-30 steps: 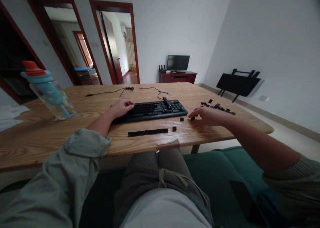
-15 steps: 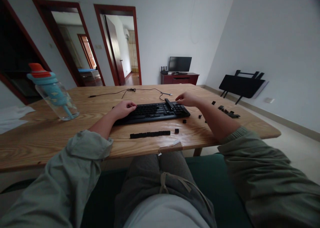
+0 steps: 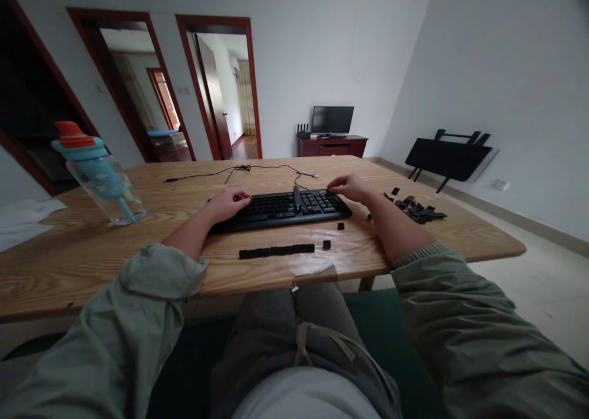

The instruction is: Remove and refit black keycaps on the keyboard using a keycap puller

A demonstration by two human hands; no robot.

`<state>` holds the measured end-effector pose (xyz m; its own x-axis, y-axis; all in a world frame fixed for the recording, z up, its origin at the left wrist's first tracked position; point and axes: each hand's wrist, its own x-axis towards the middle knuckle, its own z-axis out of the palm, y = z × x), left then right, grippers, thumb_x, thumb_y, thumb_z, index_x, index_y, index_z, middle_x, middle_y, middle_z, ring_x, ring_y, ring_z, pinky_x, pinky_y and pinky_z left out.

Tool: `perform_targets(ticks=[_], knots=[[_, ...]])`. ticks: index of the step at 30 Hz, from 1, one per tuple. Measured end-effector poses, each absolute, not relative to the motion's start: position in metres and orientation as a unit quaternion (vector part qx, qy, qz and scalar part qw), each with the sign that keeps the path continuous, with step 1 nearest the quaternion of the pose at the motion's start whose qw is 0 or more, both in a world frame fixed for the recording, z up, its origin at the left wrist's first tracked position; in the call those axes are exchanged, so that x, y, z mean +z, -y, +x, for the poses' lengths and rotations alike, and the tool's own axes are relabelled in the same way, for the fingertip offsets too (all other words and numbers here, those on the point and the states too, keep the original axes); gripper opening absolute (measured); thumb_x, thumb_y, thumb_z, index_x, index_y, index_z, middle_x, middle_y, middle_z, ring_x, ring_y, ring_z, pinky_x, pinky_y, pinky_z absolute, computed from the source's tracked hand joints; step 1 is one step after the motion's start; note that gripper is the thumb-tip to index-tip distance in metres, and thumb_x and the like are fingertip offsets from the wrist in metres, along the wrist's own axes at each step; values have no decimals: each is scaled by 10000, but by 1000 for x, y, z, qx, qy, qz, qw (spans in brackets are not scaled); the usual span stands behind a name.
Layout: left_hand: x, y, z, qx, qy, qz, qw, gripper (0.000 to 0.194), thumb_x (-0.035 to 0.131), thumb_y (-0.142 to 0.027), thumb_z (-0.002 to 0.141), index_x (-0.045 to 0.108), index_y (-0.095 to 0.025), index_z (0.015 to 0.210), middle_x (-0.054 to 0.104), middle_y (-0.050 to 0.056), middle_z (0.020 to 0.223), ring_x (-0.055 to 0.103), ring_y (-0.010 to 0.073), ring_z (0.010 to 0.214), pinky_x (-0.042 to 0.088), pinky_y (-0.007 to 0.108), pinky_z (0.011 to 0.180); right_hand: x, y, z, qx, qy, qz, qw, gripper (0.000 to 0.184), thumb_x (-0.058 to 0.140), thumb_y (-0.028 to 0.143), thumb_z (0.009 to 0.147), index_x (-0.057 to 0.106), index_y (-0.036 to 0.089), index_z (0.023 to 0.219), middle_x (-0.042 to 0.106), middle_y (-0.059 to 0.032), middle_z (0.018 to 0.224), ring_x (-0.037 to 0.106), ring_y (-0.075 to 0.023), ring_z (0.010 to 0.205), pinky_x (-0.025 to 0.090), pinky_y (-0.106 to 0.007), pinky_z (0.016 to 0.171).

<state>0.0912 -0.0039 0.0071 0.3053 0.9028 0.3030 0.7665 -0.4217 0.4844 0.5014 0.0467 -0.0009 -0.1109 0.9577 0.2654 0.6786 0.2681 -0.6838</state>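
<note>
A black keyboard (image 3: 276, 209) lies on the wooden table in front of me. My left hand (image 3: 229, 205) is curled over its left end, the fingers bent and close together. At the far right corner of the keyboard, the fingertips of my right hand (image 3: 350, 188) are pinched together over the keys; whatever is between them is too small to make out. A slim dark stick-like object (image 3: 297, 198) rests across the keys, right of the middle. Nearer me lies a straight row of black keycaps (image 3: 276, 251), with one loose keycap (image 3: 326, 245) past its right end and another keycap (image 3: 341, 226) closer to the keyboard.
A pile of black keycaps (image 3: 418, 210) is spread beyond my right forearm. The cable (image 3: 271, 166) trails behind the keyboard. At the left stand a clear bottle with a blue and red top (image 3: 101, 180) and white tissues (image 3: 27, 218). The table's front edge (image 3: 257, 287) is close to my lap.
The stick-like object on the keys has shifted left and turned to point more toward me. My right hand has moved slightly right and down, along the keyboard's far right corner. The left hand stays put.
</note>
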Motion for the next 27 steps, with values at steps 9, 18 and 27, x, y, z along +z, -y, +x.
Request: perform_targets(ticks=[9, 18, 27], knots=[[6, 3, 89, 267, -528, 798, 115, 420, 565, -502, 806, 773, -190, 996, 748, 64, 868, 639, 227, 797, 480, 336, 739, -5, -49, 503, 151, 746, -593, 263, 288, 627, 158, 837, 817, 213, 1046, 802, -34, 1020, 701, -199, 958, 521, -266, 878], [8, 5, 91, 266, -526, 799, 114, 394, 567, -472, 808, 769, -181, 980, 749, 62, 891, 637, 214, 802, 483, 320, 744, -7, -48, 502, 193, 744, -585, 256, 308, 619, 144, 833, 801, 204, 1074, 796, -39, 1054, 705, -186, 946, 529, -252, 861], [7, 3, 90, 266, -521, 802, 121, 404, 567, -473, 808, 767, -173, 991, 749, 67, 898, 638, 213, 802, 485, 320, 749, -7, -48, 500, 171, 751, -586, 251, 247, 649, 207, 862, 808, 235, 1049, 797, -34, 1036, 711, -198, 929, 546, -266, 824]])
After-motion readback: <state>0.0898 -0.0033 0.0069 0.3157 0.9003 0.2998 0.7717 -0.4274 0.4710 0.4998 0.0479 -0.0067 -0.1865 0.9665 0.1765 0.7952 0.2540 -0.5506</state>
